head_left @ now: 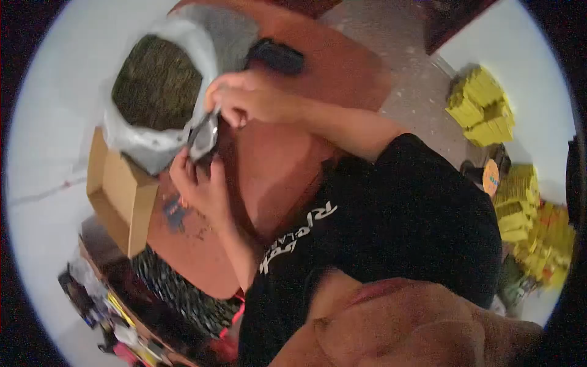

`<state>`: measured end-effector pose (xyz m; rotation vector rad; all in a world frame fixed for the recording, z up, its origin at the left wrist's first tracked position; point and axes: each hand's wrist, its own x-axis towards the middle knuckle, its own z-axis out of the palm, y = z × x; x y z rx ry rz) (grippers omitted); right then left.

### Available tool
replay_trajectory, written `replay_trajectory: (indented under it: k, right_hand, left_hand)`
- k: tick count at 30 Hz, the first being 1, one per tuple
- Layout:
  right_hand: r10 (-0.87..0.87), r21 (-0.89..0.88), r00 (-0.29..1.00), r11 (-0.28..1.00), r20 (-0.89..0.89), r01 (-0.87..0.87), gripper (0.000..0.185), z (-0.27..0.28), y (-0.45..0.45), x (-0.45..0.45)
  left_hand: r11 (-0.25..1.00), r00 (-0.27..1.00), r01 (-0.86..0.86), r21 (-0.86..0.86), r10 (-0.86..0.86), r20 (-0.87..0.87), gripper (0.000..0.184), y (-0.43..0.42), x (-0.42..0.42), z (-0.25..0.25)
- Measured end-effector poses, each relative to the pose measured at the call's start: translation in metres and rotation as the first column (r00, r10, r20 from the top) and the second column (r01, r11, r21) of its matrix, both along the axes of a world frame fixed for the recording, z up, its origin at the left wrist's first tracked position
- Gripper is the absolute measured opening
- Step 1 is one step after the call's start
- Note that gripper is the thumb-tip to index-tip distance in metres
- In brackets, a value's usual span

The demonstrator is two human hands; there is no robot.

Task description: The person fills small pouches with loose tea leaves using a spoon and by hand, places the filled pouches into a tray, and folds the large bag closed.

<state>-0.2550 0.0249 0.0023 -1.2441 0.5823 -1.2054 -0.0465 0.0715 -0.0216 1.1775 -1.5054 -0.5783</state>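
Just beyond the left hand [203, 191], the open bag [200, 48] could swallow the shiny piece [204, 139] it pinches, should that pinch slacken; I cannot tell the right hand's [246, 100] grip.

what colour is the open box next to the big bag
Light brown; the box shows best in the head view, the only one here.

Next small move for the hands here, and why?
Probably shift the piece slightly away from the bag, further over the table: the left hand and right hand are both at it, close by the bag's rim in this view.
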Motion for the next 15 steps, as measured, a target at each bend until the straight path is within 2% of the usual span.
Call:
replay_trajectory:
  k: [1,2,3,4,5,6,7,12,15]
  right_hand:
    - [-0.039,-0.047,0.997,0.998,-0.06,0.036,0.028,0.001,0.0,-0.001]
    - [-0.056,-0.054,0.998,0.997,-0.035,0.054,0.027,0.003,0.002,0.0]
    - [-0.08,-0.089,0.996,0.993,-0.038,0.076,0.025,0.003,0.003,0.0]
    - [-0.082,-0.089,0.996,0.993,-0.04,0.079,0.024,0.0,0.0,0.0]
    - [-0.072,-0.099,0.997,0.993,-0.026,0.069,0.025,-0.002,0.0,-0.003]
    - [-0.163,-0.155,0.983,0.977,-0.086,0.148,0.025,0.003,0.004,-0.003]
    - [-0.165,-0.186,0.983,0.971,-0.081,0.148,0.026,0.003,0.004,-0.003]
    - [-0.233,-0.335,0.968,0.923,-0.097,0.189,0.026,0.002,0.001,-0.009]
    - [-0.254,-0.278,0.965,0.933,-0.061,0.228,0.024,0.005,0.003,-0.01]
  left_hand:
    - [0.996,0.975,0.039,0.081,-0.02,-0.221,0.055,0.006,-0.008,0.003]
    - [0.991,0.984,0.014,0.13,0.009,-0.177,0.057,0.009,-0.012,0.014]
    - [0.989,0.941,0.081,0.126,-0.035,-0.337,0.057,0.009,-0.012,0.012]
    - [0.994,0.983,0.015,0.106,0.004,-0.183,0.054,0.004,-0.004,0.006]
    - [0.999,0.994,-0.025,0.04,0.029,-0.102,0.05,-0.003,0.001,-0.005]
    - [1.0,0.993,-0.016,-0.016,0.014,-0.114,0.047,-0.005,0.001,-0.006]
    - [0.996,0.999,-0.046,-0.079,0.044,-0.02,0.045,-0.006,0.003,-0.005]
    - [0.996,0.996,-0.082,-0.045,0.08,-0.04,0.043,-0.008,0.002,-0.003]
    - [0.991,0.994,-0.1,-0.093,0.102,0.023,0.042,-0.006,0.002,0.001]
